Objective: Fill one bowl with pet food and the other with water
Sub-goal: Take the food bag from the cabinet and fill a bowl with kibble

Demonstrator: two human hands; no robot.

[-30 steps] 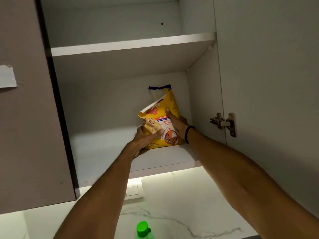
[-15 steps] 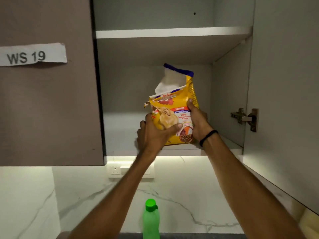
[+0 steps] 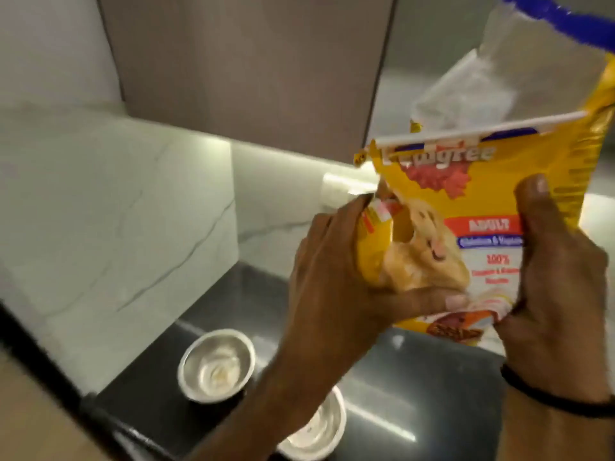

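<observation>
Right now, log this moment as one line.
left hand: grips pet food bag | right hand: grips bag | bag: upright, top open | far bowl, near bowl: on counter, look empty

Two steel bowls (image 3: 216,366) (image 3: 319,434), one food bag (image 3: 492,191) — left hand (image 3: 332,277), right hand (image 3: 559,287).

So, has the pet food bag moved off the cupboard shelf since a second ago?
Yes. Left hand and right hand have brought the bag out and down from the cupboard; it's now above the dark counter.
</observation>
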